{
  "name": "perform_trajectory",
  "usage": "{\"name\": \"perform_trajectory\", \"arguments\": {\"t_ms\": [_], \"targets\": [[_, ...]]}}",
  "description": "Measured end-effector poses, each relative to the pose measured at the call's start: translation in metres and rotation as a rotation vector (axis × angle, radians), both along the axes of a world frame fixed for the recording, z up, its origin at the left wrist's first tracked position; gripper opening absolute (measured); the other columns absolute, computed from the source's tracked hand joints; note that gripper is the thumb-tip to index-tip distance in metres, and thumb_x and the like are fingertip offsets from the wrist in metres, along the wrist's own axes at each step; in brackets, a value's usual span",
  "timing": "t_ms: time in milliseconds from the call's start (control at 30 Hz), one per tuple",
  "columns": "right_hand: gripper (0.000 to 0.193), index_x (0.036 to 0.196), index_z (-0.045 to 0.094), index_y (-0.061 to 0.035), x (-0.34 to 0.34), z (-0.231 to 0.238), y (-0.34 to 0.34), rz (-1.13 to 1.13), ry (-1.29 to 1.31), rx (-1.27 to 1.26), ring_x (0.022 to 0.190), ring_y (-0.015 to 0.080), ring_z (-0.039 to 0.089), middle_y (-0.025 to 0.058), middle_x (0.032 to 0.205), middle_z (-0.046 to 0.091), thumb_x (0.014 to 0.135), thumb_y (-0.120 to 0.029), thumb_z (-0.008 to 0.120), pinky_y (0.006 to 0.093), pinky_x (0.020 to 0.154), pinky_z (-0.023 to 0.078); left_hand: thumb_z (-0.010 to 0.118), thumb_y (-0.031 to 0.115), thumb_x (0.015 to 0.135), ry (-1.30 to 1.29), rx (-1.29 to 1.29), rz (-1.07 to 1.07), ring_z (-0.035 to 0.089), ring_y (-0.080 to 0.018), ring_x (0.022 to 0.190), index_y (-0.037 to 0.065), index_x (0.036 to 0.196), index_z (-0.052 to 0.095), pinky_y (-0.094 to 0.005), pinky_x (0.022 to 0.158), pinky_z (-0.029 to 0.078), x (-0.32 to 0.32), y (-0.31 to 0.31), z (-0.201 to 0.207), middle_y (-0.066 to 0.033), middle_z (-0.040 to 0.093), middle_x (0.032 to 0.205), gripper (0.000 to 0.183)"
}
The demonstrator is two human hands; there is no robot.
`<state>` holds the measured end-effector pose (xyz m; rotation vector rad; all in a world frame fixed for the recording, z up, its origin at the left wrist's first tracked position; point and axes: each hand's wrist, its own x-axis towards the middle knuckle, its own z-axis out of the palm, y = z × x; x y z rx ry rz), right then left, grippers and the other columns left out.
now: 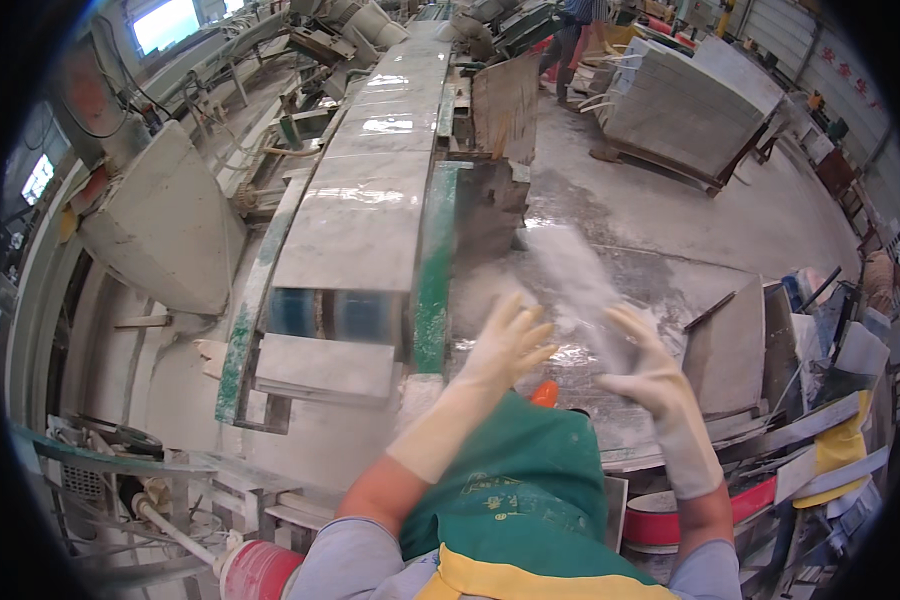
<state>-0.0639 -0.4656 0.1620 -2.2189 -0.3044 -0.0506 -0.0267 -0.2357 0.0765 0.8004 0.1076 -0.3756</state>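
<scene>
**Stone slab caught mid-swing between two gloved hands**

Slab (575, 285), pale and blurred with motion, out in front over the wet floor (670, 230), just right of the green-edged conveyor (365, 215). Left hand (510, 345) spread wide, fingers apart, beside the near edge; contact unclear through the blur. Right hand (645, 370) open under the right end, seemingly cradling rather than clamping. Best handled with both palms flat under the piece, weight shared evenly, and clear of the upright slab (730, 350) at right. Stacked slabs (685, 100) well apart, further back.
</scene>
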Motion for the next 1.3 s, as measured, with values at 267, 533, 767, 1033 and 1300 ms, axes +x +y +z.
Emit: {"name": "perform_trajectory", "arguments": {"t_ms": [267, 533, 767, 1033, 1300], "targets": [[0.07, 0.138, 0.055, -0.0135, 0.061, -0.045, 0.173, 0.648, -0.422, -0.456, 0.138, 0.0393, 0.044, 0.0188, 0.149, 0.048, 0.074, -0.03, 0.079, 0.0462, 0.111, 0.041, 0.054, 0.007, 0.099, 0.229, 0.181, 0.73, 0.059, -0.0305, 0.117, -0.001, 0.14, 0.039, -0.0467, 0.096, 0.053, -0.041, 0.167, -0.029, -0.0176, 0.056, 0.13, 0.044], [0.062, 0.141, 0.055, -0.0082, 0.059, -0.094, -0.015, 0.109, -0.149, -0.349, 0.137, 0.0396, 0.046, 0.0232, 0.146, 0.05, 0.084, -0.027, 0.07, 0.047, 0.113, 0.038, 0.051, -0.006, 0.096, 0.402, 0.146, 0.981, 0.062, -0.0299, 0.113, 0.02, 0.14, 0.043, -0.0535, 0.102, 0.051, -0.063, 0.273, -0.108, -0.0119, 0.057, 0.13, 0.052], [0.051, 0.128, 0.061, 0.0036, -0.065, -0.13, -0.245, -0.491, 0.033, -0.464, 0.123, 0.0365, 0.06, 0.0241, 0.132, 0.061, 0.083, -0.019, 0.068, 0.0396, 0.106, 0.045, 0.061, 0.01, 0.096, 0.42, 0.514, 0.761, 0.068, -0.0273, 0.099, 0.005, 0.126, 0.052, -0.0468, 0.092, 0.057, -0.076, 0.294, -0.124, -0.0116, 0.064, 0.115, 0.031], [0.054, 0.141, 0.051, -0.0001, -0.275, -0.158, -0.438, -1.125, 0.223, -0.852, 0.131, 0.0409, 0.05, 0.0259, 0.14, 0.054, 0.098, -0.032, 0.057, 0.0434, 0.111, 0.038, 0.055, 0.028, 0.1, 0.384, 1.601, 0.315, 0.071, -0.0144, 0.077, -0.002, 0.126, 0.061, -0.0277, 0.067, 0.056, -0.086, 0.327, -0.031, -0.0122, 0.074, 0.098, 0.04], [0.06, 0.141, 0.051, 0.0029, -0.326, -0.199, -0.449, -1.422, 0.311, -1.138, 0.135, 0.0378, 0.048, 0.0237, 0.144, 0.052, 0.105, -0.043, 0.041, 0.0422, 0.115, 0.035, 0.064, 0.006, 0.093, -0.799, 1.58, 0.214, 0.068, -0.0232, 0.098, -0.001, 0.128, 0.06, -0.034, 0.087, 0.053, 0.022, 0.169, -0.033, -0.0151, 0.07, 0.108, 0.035]]}}
